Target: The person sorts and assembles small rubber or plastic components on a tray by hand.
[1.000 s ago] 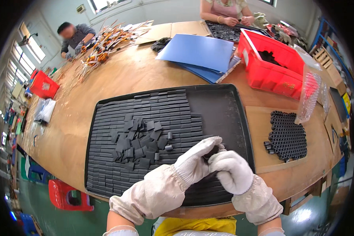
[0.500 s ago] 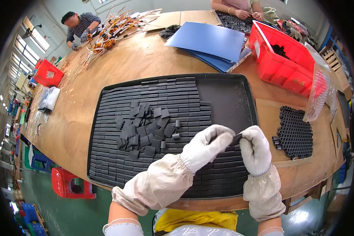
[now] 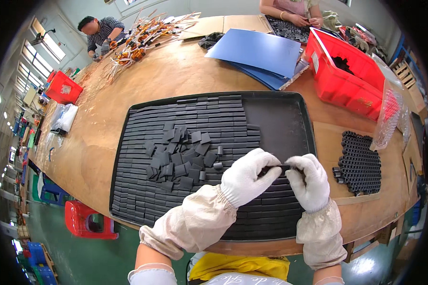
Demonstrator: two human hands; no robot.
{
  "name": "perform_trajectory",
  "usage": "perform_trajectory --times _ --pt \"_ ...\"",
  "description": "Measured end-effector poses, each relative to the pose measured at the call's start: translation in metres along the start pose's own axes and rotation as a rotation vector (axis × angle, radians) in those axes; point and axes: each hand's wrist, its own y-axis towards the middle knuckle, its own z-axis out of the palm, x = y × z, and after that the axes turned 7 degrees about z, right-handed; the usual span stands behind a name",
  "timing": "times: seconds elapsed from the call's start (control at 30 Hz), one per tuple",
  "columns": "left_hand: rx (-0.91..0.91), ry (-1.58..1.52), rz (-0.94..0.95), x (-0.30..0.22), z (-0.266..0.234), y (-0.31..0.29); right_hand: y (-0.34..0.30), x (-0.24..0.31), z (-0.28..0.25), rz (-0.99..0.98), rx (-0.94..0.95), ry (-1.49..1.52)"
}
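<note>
Together, hands point(image 3: 249, 176) pinch black piece point(image 3: 285, 167); clothing point(image 3: 214, 280) lettered.

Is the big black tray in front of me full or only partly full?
Partly full: rows of dark pieces cover most of the black tray, which shows bare toward its far right corner.

Black squares point(image 3: 179, 158) look matt, the red bin point(image 3: 349, 97) glossy plastic.

Since one second ago, my left hand point(image 3: 249, 175) and right hand point(image 3: 311, 184) have separated; the dark piece point(image 3: 285, 167), then mostly hidden among my fingers, now bridges the gap between my fingertips. The right rim of the tray point(image 3: 309, 123), then just beside my right fingers, now passes behind them. Since half a second ago, those fingers have uncurled somewhat.
</note>
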Motion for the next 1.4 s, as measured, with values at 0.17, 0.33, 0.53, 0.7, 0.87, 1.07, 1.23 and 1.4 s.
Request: perform_trajectory --times 0.17,0.33,0.53,0.7,0.87,1.07,1.23,1.4 --pt "0.025 0.343 0.201 -0.007 -0.002 0.0 0.0 -0.007 0.003 -0.103 -0.01 -0.129" --pt "0.095 -0.068 -0.069 -0.003 -0.004 -0.002 -0.001 -0.008 0.0 -0.081 -0.021 -0.091" --pt "0.345 -0.608 -0.627 -0.02 -0.015 0.007 0.002 -0.009 -0.007 -0.136 0.024 0.095" --pt "0.344 -0.614 -0.652 -0.012 -0.015 0.005 0.005 -0.009 -0.008 -0.159 0.061 0.219" --pt "0.211 -0.654 -0.61 -0.004 -0.011 0.004 -0.002 -0.016 -0.004 0.175 -0.005 0.488" --pt "0.103 -0.698 -0.618 -0.005 -0.014 0.003 0.0 -0.008 -0.008 0.362 0.031 0.718" --pt "0.102 -0.503 -0.646 -0.015 -0.011 0.008 -0.003 -0.002 -0.01 0.397 0.048 0.939" --pt "0.208 -0.33 -0.517 -0.013 -0.006 0.006 -0.008 -0.009 -0.001 0.31 0.084 0.802"
